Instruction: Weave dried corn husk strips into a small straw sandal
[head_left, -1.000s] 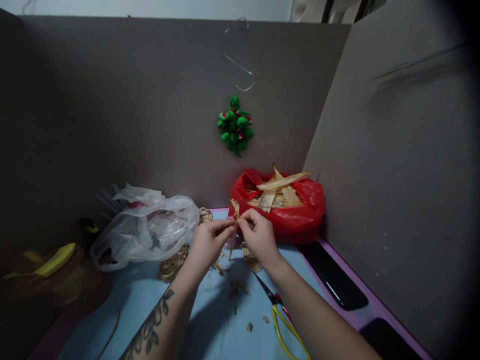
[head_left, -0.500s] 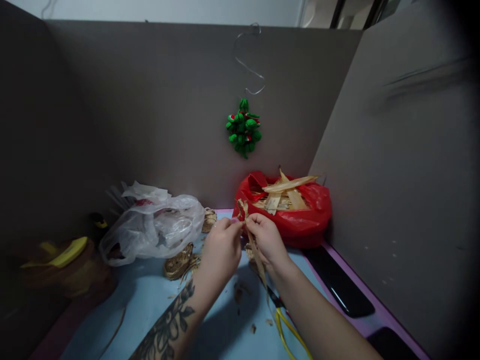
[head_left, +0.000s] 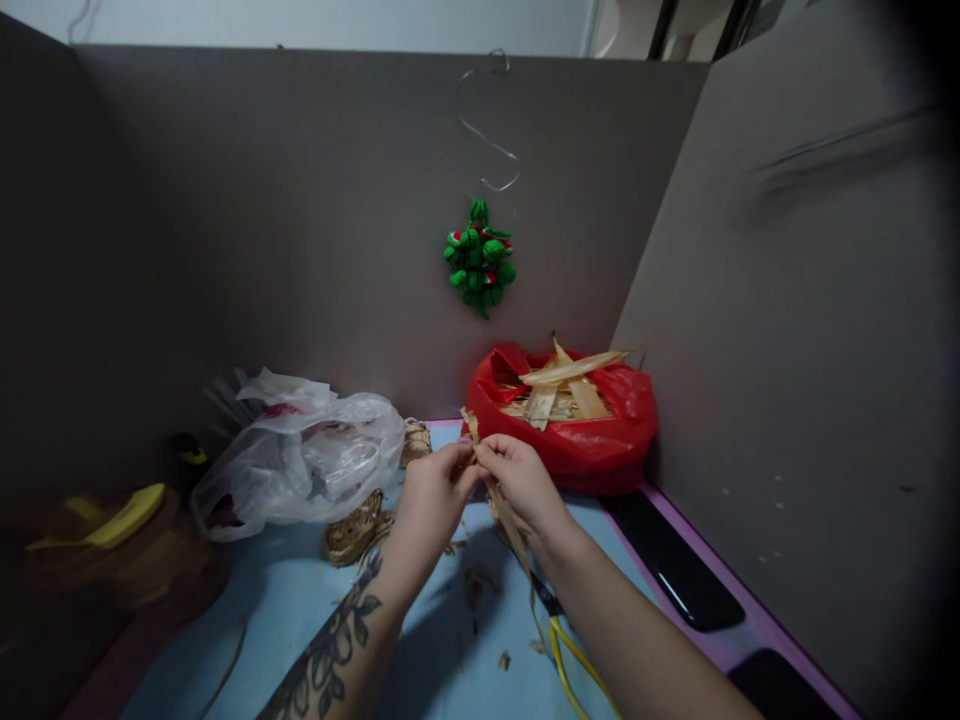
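Hands are meeting above the desk (head_left: 300, 600): I am pinching a dried husk strip (head_left: 501, 505) between my left hand (head_left: 433, 495) and right hand (head_left: 519, 480), forearms angling inward, before the red bag (head_left: 600, 440).

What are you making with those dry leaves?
A person's left hand and right hand pinch one dried leaf strip between the fingertips, above a light blue table. Behind them, a red bag holds more dry strips. A clear plastic bag lies to the left, and yellow-handled scissors rest by the right forearm.
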